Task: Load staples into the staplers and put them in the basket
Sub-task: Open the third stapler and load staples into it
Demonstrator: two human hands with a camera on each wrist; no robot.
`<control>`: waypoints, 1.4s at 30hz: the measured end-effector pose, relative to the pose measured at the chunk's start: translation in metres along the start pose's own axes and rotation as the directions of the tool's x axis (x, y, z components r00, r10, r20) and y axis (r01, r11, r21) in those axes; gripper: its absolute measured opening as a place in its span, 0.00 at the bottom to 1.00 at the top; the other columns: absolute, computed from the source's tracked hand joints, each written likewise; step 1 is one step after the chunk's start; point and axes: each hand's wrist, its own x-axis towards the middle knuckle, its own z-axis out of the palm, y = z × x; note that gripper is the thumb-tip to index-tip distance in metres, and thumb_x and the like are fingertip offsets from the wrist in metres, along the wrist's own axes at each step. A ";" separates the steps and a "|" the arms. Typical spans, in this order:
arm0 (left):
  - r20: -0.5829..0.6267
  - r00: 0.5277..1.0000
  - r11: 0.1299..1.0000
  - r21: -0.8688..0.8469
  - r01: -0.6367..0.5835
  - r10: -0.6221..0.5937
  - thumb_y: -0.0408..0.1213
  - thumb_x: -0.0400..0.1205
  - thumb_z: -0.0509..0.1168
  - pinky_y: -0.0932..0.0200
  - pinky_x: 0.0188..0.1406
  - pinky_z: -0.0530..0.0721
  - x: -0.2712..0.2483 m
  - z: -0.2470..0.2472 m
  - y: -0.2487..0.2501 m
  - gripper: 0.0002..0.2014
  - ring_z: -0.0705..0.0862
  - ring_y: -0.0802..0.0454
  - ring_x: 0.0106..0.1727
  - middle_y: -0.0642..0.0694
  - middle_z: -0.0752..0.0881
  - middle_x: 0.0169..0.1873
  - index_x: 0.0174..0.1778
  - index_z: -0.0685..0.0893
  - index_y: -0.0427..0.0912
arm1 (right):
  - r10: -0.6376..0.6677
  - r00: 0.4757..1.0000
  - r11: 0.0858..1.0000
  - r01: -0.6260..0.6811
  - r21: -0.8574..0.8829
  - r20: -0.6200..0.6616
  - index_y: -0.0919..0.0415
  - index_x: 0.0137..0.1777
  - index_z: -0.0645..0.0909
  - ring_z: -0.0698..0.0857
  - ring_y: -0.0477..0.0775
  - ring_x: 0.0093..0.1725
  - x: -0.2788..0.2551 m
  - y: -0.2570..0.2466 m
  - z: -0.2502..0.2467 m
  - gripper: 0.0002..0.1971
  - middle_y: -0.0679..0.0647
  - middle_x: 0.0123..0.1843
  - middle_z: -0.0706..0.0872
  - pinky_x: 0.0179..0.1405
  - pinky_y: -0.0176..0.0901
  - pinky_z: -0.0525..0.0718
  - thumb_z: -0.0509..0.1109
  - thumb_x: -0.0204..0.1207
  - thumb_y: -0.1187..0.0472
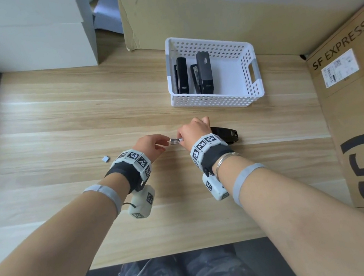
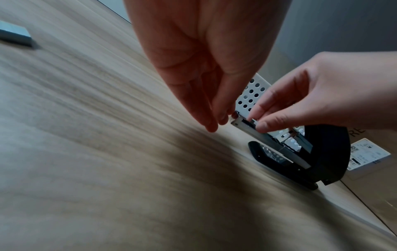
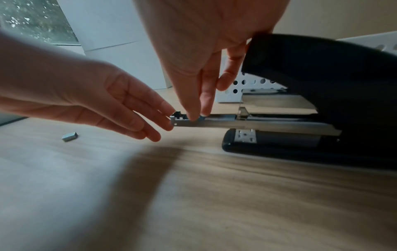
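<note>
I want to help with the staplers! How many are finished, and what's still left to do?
Two staplers already lie in the white basket. A third stapler sits on the table with its metal tray slid out; the right hand pinches the tray's front end, and the left hand reaches in beside it. Still left: close that stapler and put it in the basket. A spare staple strip lies nearby.

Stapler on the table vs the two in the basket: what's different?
The table stapler lies outside the basket, its metal tray pulled out; the basket staplers are inside, trays not out. The right hand pinches at the tray; nothing touches the basket pair. All are black.
</note>
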 end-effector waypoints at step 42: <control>-0.111 0.980 0.906 0.375 0.196 -0.166 0.23 0.75 0.63 0.54 0.53 0.82 -0.020 -0.056 -0.040 0.14 0.85 0.39 0.54 0.38 0.88 0.52 0.55 0.82 0.37 | 0.059 0.997 0.996 -0.056 0.064 -0.047 0.52 0.52 0.86 0.73 0.55 0.63 0.000 -0.010 0.004 0.15 0.48 0.51 0.89 0.59 0.53 0.66 0.58 0.80 0.64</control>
